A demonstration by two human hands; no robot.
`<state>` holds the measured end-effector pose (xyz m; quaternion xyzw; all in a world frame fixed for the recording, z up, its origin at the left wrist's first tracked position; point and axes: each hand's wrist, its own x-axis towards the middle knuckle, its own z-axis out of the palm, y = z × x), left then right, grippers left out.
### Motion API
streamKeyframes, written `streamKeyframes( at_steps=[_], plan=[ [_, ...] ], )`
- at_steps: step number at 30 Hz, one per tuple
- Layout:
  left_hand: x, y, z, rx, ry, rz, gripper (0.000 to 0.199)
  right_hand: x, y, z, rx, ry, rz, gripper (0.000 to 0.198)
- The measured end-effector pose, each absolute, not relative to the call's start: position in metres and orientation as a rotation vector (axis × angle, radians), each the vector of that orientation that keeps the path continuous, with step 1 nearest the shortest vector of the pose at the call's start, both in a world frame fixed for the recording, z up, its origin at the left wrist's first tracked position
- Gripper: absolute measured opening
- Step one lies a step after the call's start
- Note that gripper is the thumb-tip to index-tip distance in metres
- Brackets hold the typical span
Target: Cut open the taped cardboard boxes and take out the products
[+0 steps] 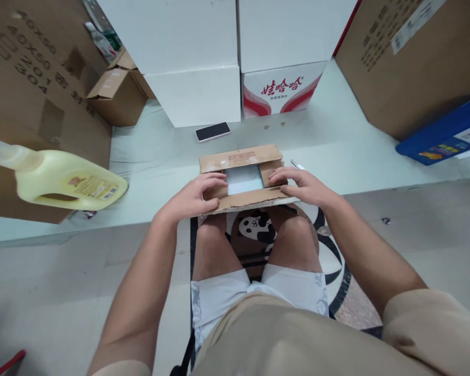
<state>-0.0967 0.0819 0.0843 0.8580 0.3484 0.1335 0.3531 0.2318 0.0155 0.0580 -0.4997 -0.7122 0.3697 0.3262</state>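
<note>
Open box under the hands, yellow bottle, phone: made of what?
Box: matte brown cardboard, likely corrugated; ragged front edge shows. Yellow bottle: probably moulded plastic, satin sheen, built-in handle. Phone: smooth dark face, likely glass; pale rim material unclear.

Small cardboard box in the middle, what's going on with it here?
A seated person has both hands on the small cardboard box at the near edge of the table. The left hand is at its left end and the right hand at its right. The top is open in the middle, and something pale shows inside; I can't tell what. A phone lies beyond the box, in front of white cartons.
</note>
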Motion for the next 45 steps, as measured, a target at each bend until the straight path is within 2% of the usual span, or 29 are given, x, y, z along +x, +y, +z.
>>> streamKeyframes(
  at_steps=[4,8,10,13,15,20,24,28,32,35,37,39,43,45],
  plan=[
    [-0.086,0.091,0.099,2.417,0.932,0.047,0.064,0.237,0.027,0.077,-1.321,-2.294,0.953,0.057],
    [-0.073,0.1,0.096,2.564,1.02,0.179,0.078,0.228,0.04,0.082,-1.516,-2.402,0.892,0.088],
    [-0.067,0.104,0.092,2.584,1.052,0.185,0.073,0.221,0.043,0.083,-1.594,-2.438,0.819,0.083],
    [-0.061,0.105,0.091,2.599,1.119,0.05,0.044,0.212,0.043,0.085,-1.645,-2.491,0.638,0.05],
    [-0.061,0.104,0.093,2.638,1.153,0.025,0.034,0.211,0.04,0.09,-1.594,-2.519,0.45,0.038],
    [-0.075,0.107,0.105,2.741,1.215,0.275,0.028,0.222,0.033,0.105,-1.493,-2.486,-0.007,0.035],
    [-0.088,0.115,0.12,2.799,1.106,0.174,0.033,0.237,0.032,0.113,-1.689,-2.547,-0.147,0.032],
    [-0.086,0.115,0.137,2.836,1.039,-0.289,0.048,0.249,0.037,0.114,-1.988,-2.661,-0.034,0.032],
    [-0.066,0.113,0.145,2.701,1.09,-0.806,0.042,0.248,0.052,0.116,-1.997,-2.762,0.146,0.034],
    [-0.048,0.117,0.144,2.577,1.166,-0.991,0.034,0.238,0.065,0.118,-1.967,-2.768,0.194,0.036],
    [-0.037,0.122,0.142,2.506,1.268,-1.02,0.04,0.231,0.073,0.118,-2.03,-2.75,0.247,0.038],
    [-0.028,0.127,0.139,2.413,1.365,-1.023,0.056,0.226,0.079,0.117,-2.116,-2.67,0.319,0.051],
    [-0.019,0.129,0.13,2.295,1.492,-0.882,0.084,0.224,0.088,0.114,-2.158,-2.454,0.502,0.102],
    [-0.019,0.129,0.123,2.265,1.546,-0.738,0.1,0.223,0.092,0.112,-2.146,-2.48,0.533,0.107]
  ],
)
